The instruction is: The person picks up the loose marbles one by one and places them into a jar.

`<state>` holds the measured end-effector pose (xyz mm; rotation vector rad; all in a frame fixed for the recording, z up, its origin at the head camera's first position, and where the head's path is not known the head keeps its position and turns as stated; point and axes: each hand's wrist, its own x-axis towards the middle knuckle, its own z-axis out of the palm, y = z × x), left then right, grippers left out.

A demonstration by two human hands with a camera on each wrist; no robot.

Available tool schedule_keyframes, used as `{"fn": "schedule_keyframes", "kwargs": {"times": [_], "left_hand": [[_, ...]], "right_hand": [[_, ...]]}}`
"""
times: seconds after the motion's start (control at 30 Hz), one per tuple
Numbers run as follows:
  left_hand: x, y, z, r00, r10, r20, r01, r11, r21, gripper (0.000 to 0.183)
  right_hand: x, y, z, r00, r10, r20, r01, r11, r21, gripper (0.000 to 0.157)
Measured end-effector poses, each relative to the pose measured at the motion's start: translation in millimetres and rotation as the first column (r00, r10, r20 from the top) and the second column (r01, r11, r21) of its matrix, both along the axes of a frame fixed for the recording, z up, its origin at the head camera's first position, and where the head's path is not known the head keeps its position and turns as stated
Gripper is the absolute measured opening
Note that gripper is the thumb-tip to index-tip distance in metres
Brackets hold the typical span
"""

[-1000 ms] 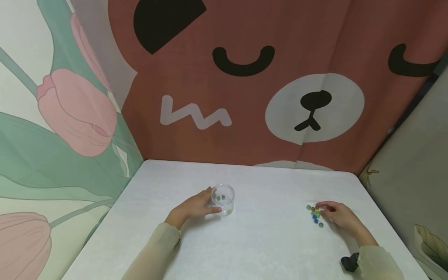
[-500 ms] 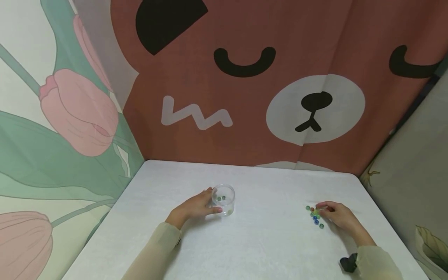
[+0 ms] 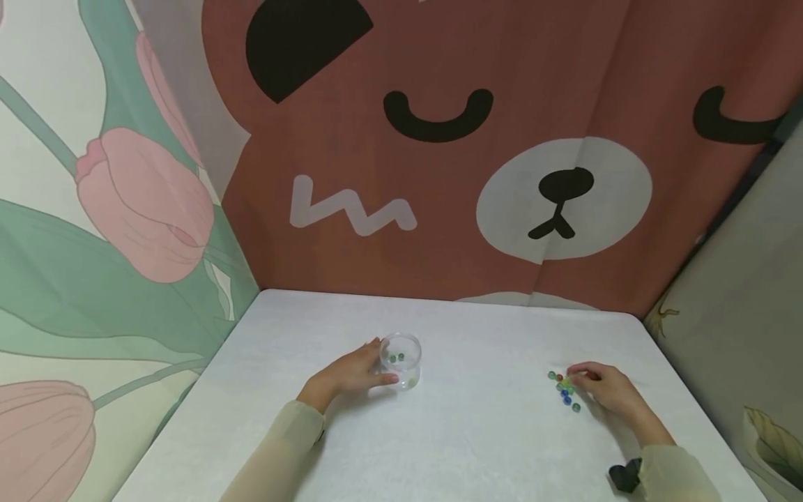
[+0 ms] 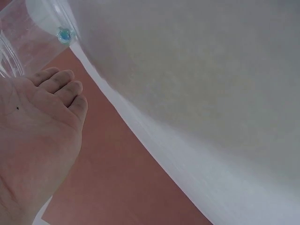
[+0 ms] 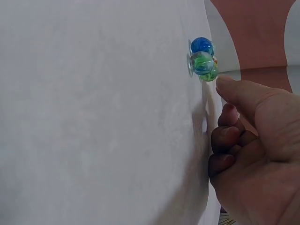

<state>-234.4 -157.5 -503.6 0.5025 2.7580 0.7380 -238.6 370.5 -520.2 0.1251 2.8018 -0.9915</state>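
My left hand holds a clear round plastic jar on the white table, thumb at its near side and fingers behind it. A few glass marbles lie inside; one blue-green marble shows through the wall in the left wrist view. At the right, the thumb and index finger of my right hand are at a loose cluster of coloured marbles, its other fingers curled. The thumb tip comes right beside a green marble, below a blue marble. I cannot tell whether a marble is pinched.
The white table ends at a brown bear-print cloth behind. A tulip-print cloth hangs at the left, a grey-green one at the right. A small black object sits by my right sleeve.
Both hands stay nearly in place, the left still at the jar. A reddish marble near my right fingertips shifts slightly left. The head view tilts a little.
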Motion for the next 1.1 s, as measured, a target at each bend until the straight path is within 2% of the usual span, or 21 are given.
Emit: {"fn": "schedule_keyframes", "kwargs": {"times": [0.17, 0.37, 0.73, 1.1], "left_hand": [[-2.0, 0.5, -1.3, 1.0, -0.008, -0.01, 0.008, 1.0, 0.0, 0.099], [-2.9, -0.2, -1.8, 1.0, -0.005, -0.008, 0.005, 1.0, 0.0, 0.104], [-1.1, 1.6, -2.0, 1.0, -0.001, -0.011, 0.001, 1.0, 0.007, 0.103], [-1.0, 1.5, -1.4, 1.0, -0.008, -0.014, 0.008, 1.0, -0.002, 0.1]], "right_hand": [[2.0, -0.6, 3.6, 1.0, -0.011, -0.017, 0.011, 1.0, -0.008, 0.04], [4.8, -4.2, 8.7, 0.998, 0.01, -0.054, -0.011, 1.0, -0.017, 0.039], [9.2, -20.5, 18.6, 0.999, 0.011, -0.039, -0.011, 1.0, -0.015, 0.044], [12.1, -35.1, 28.1, 0.991, 0.058, -0.117, -0.062, 0.998, -0.031, 0.036]]}}
